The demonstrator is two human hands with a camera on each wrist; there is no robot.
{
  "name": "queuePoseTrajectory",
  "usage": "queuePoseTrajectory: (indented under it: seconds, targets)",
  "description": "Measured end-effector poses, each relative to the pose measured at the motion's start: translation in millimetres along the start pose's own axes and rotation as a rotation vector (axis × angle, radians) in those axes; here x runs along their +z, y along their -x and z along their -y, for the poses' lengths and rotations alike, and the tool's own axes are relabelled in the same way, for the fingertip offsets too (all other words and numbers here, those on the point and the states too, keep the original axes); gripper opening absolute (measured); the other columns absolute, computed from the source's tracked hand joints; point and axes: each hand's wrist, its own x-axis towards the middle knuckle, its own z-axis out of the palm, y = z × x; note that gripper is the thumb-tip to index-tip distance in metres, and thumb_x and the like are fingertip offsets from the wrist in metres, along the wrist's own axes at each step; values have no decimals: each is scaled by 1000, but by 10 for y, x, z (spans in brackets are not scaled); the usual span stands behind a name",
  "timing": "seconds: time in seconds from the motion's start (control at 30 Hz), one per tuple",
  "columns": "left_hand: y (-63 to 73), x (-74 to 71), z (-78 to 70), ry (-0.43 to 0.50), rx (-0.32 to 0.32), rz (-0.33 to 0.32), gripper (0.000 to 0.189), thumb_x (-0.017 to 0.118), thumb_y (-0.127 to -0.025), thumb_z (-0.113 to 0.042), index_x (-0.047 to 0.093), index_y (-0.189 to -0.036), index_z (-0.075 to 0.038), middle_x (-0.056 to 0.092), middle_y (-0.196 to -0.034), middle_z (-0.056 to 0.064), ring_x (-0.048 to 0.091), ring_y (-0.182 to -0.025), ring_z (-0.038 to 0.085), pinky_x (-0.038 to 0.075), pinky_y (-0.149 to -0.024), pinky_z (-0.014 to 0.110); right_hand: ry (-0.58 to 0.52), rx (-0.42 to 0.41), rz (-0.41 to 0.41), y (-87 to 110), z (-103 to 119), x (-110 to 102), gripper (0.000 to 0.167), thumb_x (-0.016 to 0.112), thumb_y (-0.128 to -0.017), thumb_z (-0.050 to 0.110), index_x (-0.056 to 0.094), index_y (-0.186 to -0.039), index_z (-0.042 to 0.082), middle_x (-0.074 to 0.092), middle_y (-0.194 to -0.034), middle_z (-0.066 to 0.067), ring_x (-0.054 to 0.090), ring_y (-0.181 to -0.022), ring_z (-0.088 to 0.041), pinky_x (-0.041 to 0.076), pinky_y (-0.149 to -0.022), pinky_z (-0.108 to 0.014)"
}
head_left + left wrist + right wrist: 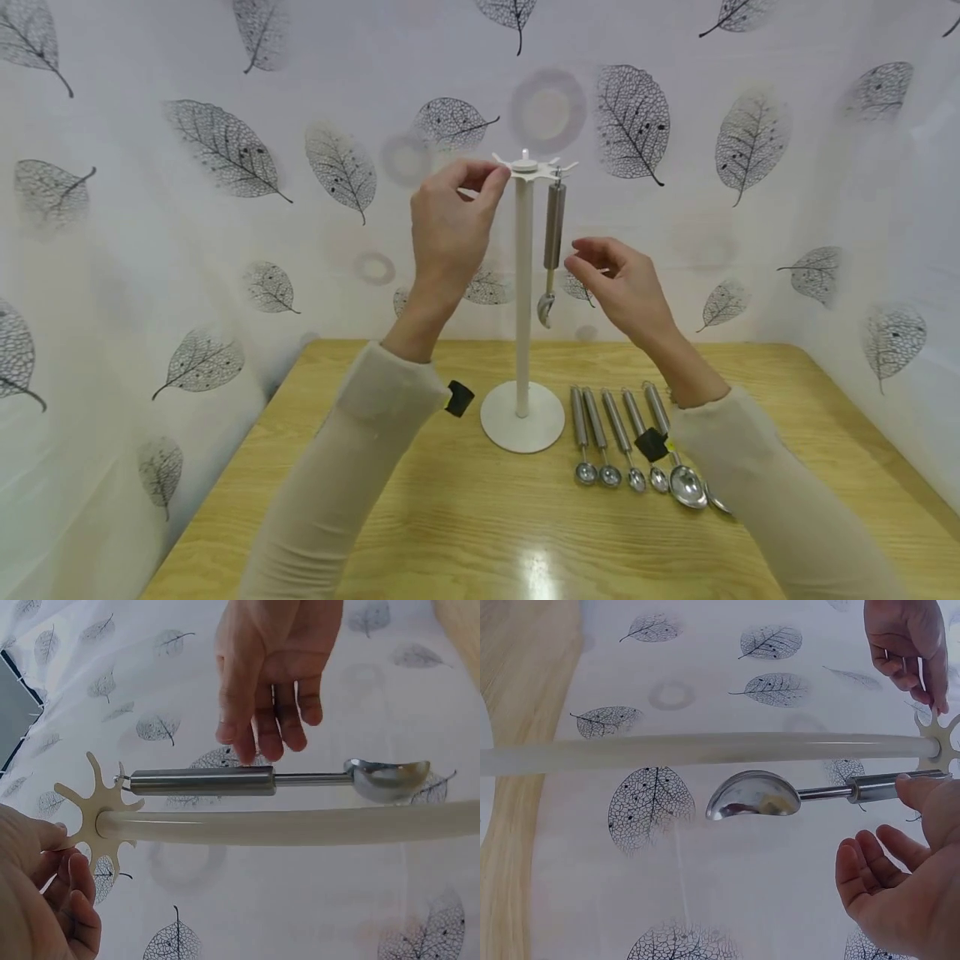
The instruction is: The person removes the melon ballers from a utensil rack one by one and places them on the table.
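Note:
A white utensil stand (523, 292) with a round base and a crown of hooks (94, 801) stands upright on the table. My left hand (453, 218) pinches one hook of the crown between thumb and fingers. From another hook, on the right side, hangs a metal scoop (554, 227) by the ring at its handle's end, its half-round bowl (754, 796) downward. My right hand (622, 279) is just right of the scoop's handle, with relaxed, slightly bent fingers and nothing held. Whether it touches the handle, I cannot tell.
Several metal scoops and a ladle-like larger one (687, 487) lie in a row on the wooden table (420, 517), right of the stand's base. My right forearm partly covers the row's right end. A leaf-patterned cloth (345, 275) hangs behind and at the sides.

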Motion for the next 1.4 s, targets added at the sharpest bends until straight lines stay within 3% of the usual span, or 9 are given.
queuePoseTrajectory:
  seconds: [0.2,0.6,0.87,1.27,1.4]
  targets:
    - [-40,-22,30,-8,-19,10,19,74,-103,-22,80,-109,-5,76,-96,4,64,-84,13,48,-66,22,-81,-20,31,-121,80,80,39,67,-107,16,62,-140,-4,68,-125,-17,62,-108,-16,50,-94,-25]
    - [-117,-59,36,58,-133,69,21,72,-104,-23,79,-115,-6,73,-94,6,63,-68,16,51,-62,24,-154,-40,92,-168,178,135,34,64,-107,9,62,-137,-8,69,-122,-22,68,-100,-18,57,-89,-27]
    - [-143,-60,37,52,-161,84,22,71,-105,-23,79,-117,-7,73,-93,2,63,-71,15,53,-65,24,-168,-12,134,-101,237,-24,28,66,-106,7,67,-127,-11,70,-107,-12,69,-95,-19,58,-89,-28]
    - [-158,-66,71,53,-165,98,23,71,-105,-24,79,-119,-7,74,-97,10,62,-69,15,52,-65,25,-59,-6,156,-8,311,-297,30,68,-106,12,68,-128,-8,74,-106,1,70,-97,-15,56,-90,-23]
    - [-163,-68,76,53,-172,100,23,71,-105,-25,78,-119,-8,73,-95,6,63,-70,16,52,-66,25,-59,1,150,16,335,-357,32,69,-105,13,68,-129,-9,75,-106,1,71,-96,-16,56,-88,-22]
